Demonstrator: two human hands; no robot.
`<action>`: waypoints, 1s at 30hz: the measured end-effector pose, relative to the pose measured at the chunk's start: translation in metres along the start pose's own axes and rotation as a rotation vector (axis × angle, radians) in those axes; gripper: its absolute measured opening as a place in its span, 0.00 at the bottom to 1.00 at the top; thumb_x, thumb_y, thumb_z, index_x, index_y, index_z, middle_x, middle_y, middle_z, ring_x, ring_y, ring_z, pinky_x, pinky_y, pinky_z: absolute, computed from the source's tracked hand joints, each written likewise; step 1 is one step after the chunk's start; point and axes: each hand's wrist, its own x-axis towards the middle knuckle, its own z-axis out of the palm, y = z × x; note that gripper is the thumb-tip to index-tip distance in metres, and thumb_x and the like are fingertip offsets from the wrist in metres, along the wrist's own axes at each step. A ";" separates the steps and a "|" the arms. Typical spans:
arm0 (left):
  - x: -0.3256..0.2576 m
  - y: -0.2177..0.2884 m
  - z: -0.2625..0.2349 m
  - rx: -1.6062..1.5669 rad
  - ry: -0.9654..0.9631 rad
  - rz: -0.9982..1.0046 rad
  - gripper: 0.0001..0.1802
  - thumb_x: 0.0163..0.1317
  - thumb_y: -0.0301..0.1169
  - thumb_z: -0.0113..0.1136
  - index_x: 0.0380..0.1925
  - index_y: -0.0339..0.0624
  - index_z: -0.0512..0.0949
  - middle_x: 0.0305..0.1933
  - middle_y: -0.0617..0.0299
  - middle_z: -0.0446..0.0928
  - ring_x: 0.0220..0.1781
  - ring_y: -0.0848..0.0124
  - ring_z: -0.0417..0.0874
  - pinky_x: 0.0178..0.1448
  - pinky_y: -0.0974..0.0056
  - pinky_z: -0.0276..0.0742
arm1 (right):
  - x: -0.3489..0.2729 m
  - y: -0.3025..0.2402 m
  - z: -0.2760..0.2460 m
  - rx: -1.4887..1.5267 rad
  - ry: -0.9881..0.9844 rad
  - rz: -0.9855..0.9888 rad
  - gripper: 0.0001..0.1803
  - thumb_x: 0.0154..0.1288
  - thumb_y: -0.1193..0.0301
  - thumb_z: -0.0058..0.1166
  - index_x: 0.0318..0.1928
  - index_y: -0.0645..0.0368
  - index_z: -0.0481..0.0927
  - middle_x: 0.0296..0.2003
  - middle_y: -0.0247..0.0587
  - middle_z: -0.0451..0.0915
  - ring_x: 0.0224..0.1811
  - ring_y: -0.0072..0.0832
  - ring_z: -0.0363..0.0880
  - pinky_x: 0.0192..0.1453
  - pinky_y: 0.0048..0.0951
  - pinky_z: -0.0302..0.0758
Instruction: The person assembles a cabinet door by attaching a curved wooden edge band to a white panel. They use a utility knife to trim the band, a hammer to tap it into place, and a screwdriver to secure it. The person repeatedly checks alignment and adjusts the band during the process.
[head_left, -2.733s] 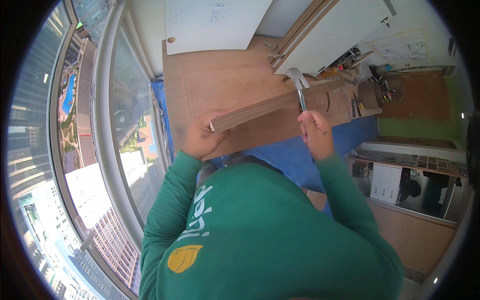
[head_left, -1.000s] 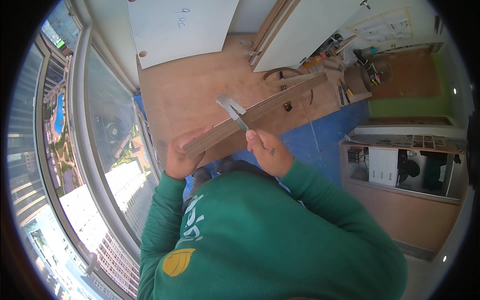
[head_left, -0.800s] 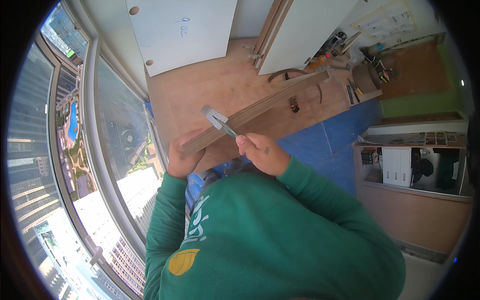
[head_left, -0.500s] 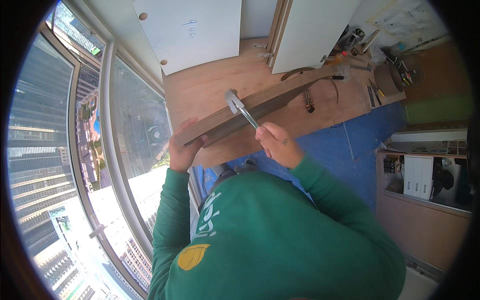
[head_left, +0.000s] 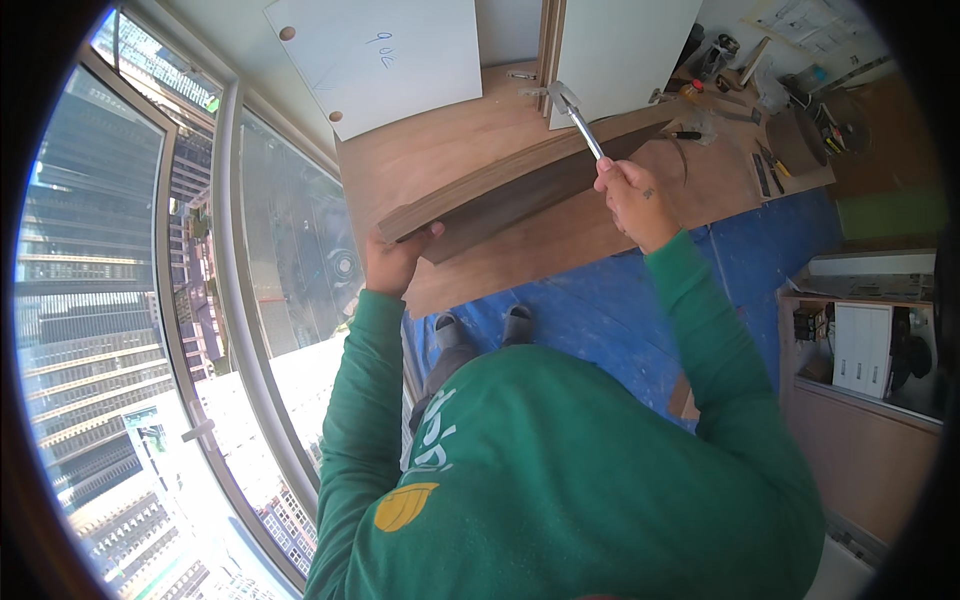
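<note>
The left hand [head_left: 395,262] grips the near end of a long board [head_left: 520,185], which runs from centre-left up toward the upper right. The right hand [head_left: 630,200], fisted on a hammer [head_left: 578,120], sits further along it, head raised seemingly just above the board's top edge, over the plywood floor [head_left: 440,150].

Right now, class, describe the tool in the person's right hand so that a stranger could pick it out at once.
Start at the wide brown wooden panel on the floor by the window. A long narrow plank runs across it, steadied at its near end by the left hand. Raised above its far end, in the right hand, is the hammer: shiny metal, unlike the tools scattered beyond.
</note>
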 end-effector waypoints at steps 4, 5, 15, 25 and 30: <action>0.014 0.005 -0.004 0.109 -0.139 0.053 0.16 0.64 0.28 0.79 0.49 0.36 0.87 0.44 0.64 0.88 0.46 0.73 0.85 0.54 0.64 0.82 | 0.014 0.008 -0.023 -0.112 0.166 -0.071 0.26 0.85 0.52 0.53 0.33 0.61 0.77 0.21 0.30 0.69 0.18 0.22 0.67 0.25 0.33 0.66; 0.017 0.005 -0.007 0.148 -0.172 0.071 0.15 0.65 0.27 0.78 0.49 0.38 0.87 0.43 0.66 0.88 0.46 0.74 0.85 0.53 0.65 0.82 | 0.014 0.006 -0.023 -0.109 0.198 -0.037 0.27 0.85 0.52 0.53 0.33 0.61 0.77 0.20 0.31 0.69 0.17 0.22 0.67 0.24 0.34 0.67; 0.042 -0.013 -0.019 0.008 -0.324 -0.009 0.23 0.63 0.26 0.78 0.56 0.34 0.83 0.51 0.61 0.87 0.53 0.69 0.85 0.60 0.62 0.81 | 0.042 0.008 -0.017 -0.262 0.361 0.058 0.29 0.87 0.48 0.44 0.37 0.61 0.76 0.22 0.40 0.76 0.17 0.31 0.75 0.25 0.40 0.73; 0.048 -0.011 -0.024 -0.013 -0.351 0.015 0.21 0.63 0.30 0.79 0.53 0.31 0.86 0.49 0.58 0.90 0.49 0.68 0.88 0.56 0.61 0.82 | 0.040 -0.010 -0.014 -0.340 0.338 0.166 0.30 0.87 0.45 0.40 0.40 0.59 0.77 0.22 0.38 0.74 0.20 0.35 0.77 0.30 0.43 0.76; 0.048 -0.012 -0.023 -0.012 -0.357 0.009 0.19 0.62 0.29 0.78 0.51 0.31 0.87 0.48 0.58 0.90 0.48 0.68 0.88 0.55 0.61 0.82 | 0.021 -0.024 0.013 -0.327 0.295 0.191 0.32 0.87 0.43 0.38 0.40 0.59 0.79 0.27 0.41 0.78 0.24 0.37 0.80 0.32 0.45 0.79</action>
